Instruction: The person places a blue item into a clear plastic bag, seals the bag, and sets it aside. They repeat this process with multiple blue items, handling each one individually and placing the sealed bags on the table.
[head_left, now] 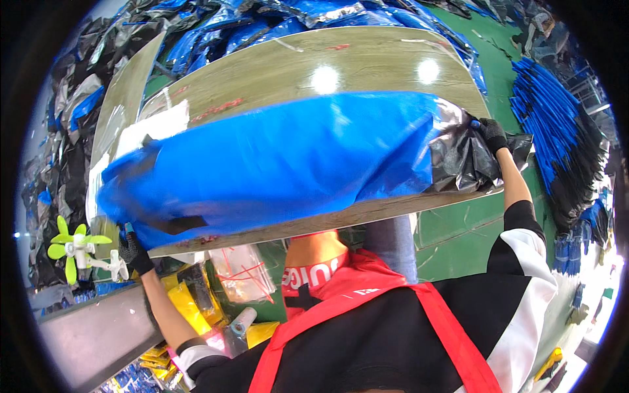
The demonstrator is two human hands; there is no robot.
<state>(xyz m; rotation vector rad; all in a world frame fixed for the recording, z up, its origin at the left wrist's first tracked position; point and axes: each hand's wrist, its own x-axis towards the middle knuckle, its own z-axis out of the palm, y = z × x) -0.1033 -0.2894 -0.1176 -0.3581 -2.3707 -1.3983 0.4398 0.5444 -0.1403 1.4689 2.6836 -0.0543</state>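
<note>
A long blue and black plastic sheet (282,157) lies across the wood-patterned table (373,56), its right end black and crumpled. My right hand (493,134), in a dark knit glove, is closed on the black part at the right. At the near left corner, my left hand (134,250), gloved the same way with blue at the fingertips, holds the sheet's edge; its fingers are partly hidden by the plastic. Dark patches show on the sheet's left end, which looks slightly blurred.
Blue plastic pieces (262,29) are heaped beyond the table. To the right lies a fanned stack of blue and black pieces (547,124). A small green fan (77,249) stands near my left hand, above a grey surface (98,334). Yellow packets (190,304) lie below.
</note>
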